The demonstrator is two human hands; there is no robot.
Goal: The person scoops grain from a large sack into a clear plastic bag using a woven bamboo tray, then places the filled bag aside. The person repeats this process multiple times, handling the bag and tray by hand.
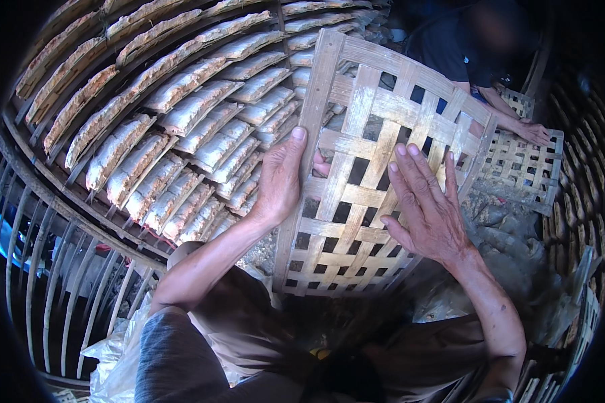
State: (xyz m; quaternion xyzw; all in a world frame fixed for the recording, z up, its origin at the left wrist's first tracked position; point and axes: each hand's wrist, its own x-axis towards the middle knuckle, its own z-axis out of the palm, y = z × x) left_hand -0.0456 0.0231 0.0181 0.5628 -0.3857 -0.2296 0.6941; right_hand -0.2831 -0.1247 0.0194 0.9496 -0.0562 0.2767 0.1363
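A woven bamboo lattice tray (353, 194) with a wooden side frame stands tilted upright before me. My left hand (282, 179) grips its left side bar, the thumb along the near side and fingertips showing through the weave behind. Against the lattice, my right hand (428, 216) lies nearly flat, fingers spread and grasping nothing. The slats that I can see bear no slabs. To the left, shelves hold many whitish slabs (201, 113) with rough orange-brown edges, in overlapping rows on thin bamboo bases.
A co-worker's hand (533, 133) rests on a second lattice tray (514, 174) at right. Crumpled plastic sheeting (504, 242) lies below it. More racks (582, 166) line the right side. Bamboo bars (45, 282) and clear plastic (118, 357) are at lower left.
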